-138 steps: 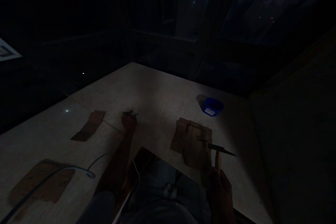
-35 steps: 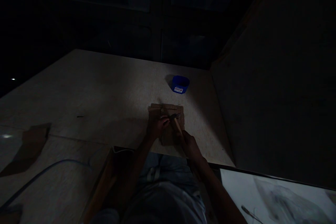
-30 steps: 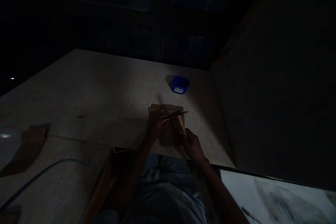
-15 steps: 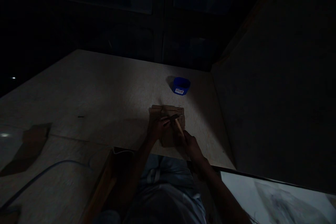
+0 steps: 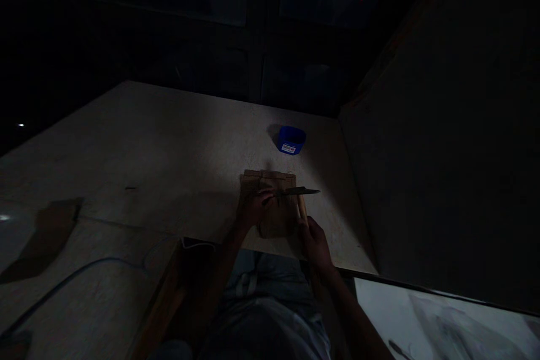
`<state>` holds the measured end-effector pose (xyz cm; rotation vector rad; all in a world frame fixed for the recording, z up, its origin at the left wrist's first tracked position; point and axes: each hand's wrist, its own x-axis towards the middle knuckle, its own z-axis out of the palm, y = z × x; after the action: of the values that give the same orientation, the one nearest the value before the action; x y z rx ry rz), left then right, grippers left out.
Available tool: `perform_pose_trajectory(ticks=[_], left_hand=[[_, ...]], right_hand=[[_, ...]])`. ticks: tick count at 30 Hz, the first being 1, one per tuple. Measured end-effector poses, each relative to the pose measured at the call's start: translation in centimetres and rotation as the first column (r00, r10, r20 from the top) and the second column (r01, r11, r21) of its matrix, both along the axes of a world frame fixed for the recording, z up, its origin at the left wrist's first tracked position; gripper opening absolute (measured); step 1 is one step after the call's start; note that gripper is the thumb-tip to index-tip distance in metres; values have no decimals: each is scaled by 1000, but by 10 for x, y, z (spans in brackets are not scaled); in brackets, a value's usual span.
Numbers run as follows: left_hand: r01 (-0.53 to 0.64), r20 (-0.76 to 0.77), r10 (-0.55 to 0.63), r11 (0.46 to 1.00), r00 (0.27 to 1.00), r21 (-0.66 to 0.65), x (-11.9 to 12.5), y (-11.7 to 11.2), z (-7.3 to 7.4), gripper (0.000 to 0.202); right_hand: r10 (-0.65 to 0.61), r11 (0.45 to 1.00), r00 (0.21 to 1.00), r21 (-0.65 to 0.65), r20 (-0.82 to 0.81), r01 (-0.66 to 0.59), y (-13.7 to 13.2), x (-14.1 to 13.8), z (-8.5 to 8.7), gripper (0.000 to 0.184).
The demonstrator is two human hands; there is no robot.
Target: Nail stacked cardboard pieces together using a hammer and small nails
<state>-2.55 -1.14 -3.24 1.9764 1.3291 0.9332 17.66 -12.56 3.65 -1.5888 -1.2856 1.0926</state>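
Note:
My right hand (image 5: 316,243) is closed around the wooden handle of a hammer (image 5: 302,207). The dark metal head points sideways and hangs over the right edge of folded brown cardboard (image 5: 276,226) on the table. On the cardboard's left part rests my left hand (image 5: 253,206), fingertips pinched together near its middle. Something small and dark shows by those fingertips; the dim light hides what it is.
A blue plastic tub (image 5: 291,142) with a white label stands behind the cardboard on the pale tabletop (image 5: 202,140). A dark wall (image 5: 422,180) borders the right side. At left lie a brown cardboard piece (image 5: 53,225) and a cable (image 5: 84,267).
My right hand has moved the hammer to the right, away from the left fingertips. The left hand has stayed in nearly the same place on the cardboard.

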Motion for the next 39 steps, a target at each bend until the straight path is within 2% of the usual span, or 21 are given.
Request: perform_pose_trajectory(ticks=[5, 11, 14, 17, 19, 21, 23, 26, 30, 34, 39], left_hand=[[4, 10, -4, 1000, 1000, -16, -1, -1, 7, 21], [-48, 0, 48, 992, 999, -114, -4, -2, 12, 38], [-98, -22, 97, 993, 995, -62, -7, -5, 16, 41], [-106, -49, 108, 994, 993, 42, -7, -12, 25, 34], [-81, -110, 90, 994, 990, 76, -2, -19, 33, 24], [-47, -188, 57, 997, 981, 54, 7, -26, 41, 16], [-28, -261, 26, 1000, 965, -3, 19, -31, 47, 18], [-64, -368, 36, 996, 929, -66, 37, -37, 53, 25], [-139, -471, 81, 986, 878, -89, 50, -40, 54, 25], [-122, -512, 70, 990, 856, -69, 52, -39, 48, 28], [-108, -407, 94, 994, 908, -11, 48, -40, 39, 21]], right_hand=[[-89, 993, 993, -79, -80, 83, -11, 2, -13, 44], [-116, 991, 986, -73, -115, 108, -14, 3, -21, 46], [-123, 991, 983, -74, -138, 114, -15, 1, -22, 45], [-134, 990, 981, -67, -141, 126, -15, -2, -19, 46], [-135, 990, 981, -58, -140, 127, -15, -3, -17, 47], [-129, 991, 982, -43, -136, 124, -14, -4, -16, 47], [-126, 992, 983, -29, -135, 123, -13, -5, -17, 47], [-122, 992, 981, -38, -151, 118, -13, -4, -24, 47], [-136, 990, 972, -67, -191, 125, -15, -4, -35, 47], [-133, 990, 965, -79, -225, 118, -17, -3, -42, 46], [-106, 993, 974, -77, -198, 92, -19, -2, -44, 44]])
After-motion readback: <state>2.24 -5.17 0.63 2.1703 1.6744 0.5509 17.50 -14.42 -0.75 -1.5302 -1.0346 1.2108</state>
